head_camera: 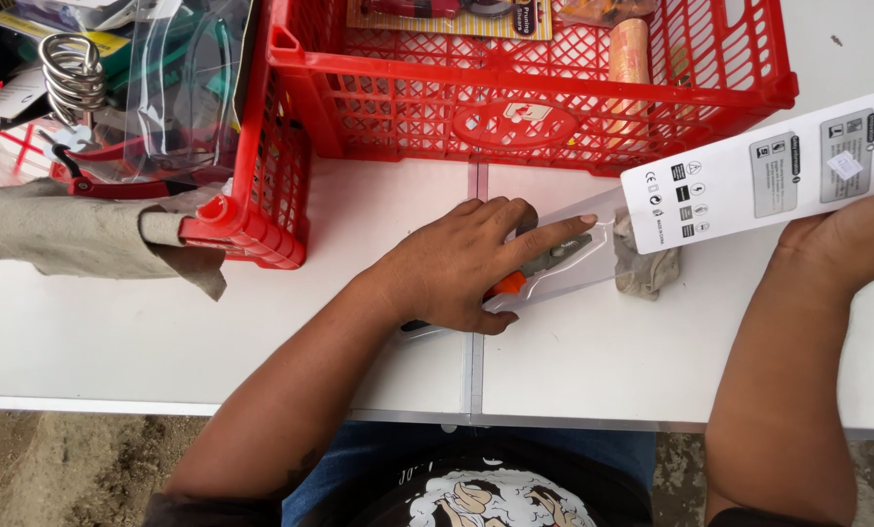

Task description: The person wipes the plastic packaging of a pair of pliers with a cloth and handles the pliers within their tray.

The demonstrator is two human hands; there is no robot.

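So here the left hand (461, 262) is pressed flat down on a clear plastic blister pack (554, 268) lying on the white tabletop (164, 332), roughly mid-way along it and closer to the far edge than the near one. The grip is clenched loosely over the pack: thumb tucked under its near edge, index finger stretched out along the top. Inside the plastic you can see a tool with orange handles (508, 284) and grey metal jaws, pliers or cutters, can't tell which.

The right hand (847, 244) sits near the right edge of the tabletop, on the white backing card (769, 171) that runs off to the right at a slant. Only the back of that hand shows, so I can't tell whether its grip is closed on the card or just resting against it.

A crumpled greyish rag (647, 268) lies just beside the pack's far end, under the card's lower corner. A big red plastic crate (525, 107) stands along the far edge, with a beige cloth (76, 234) hanging over its left corner. Beyond that at the far left corner there's a metal spring coil (71, 73) and some bagged stuff.
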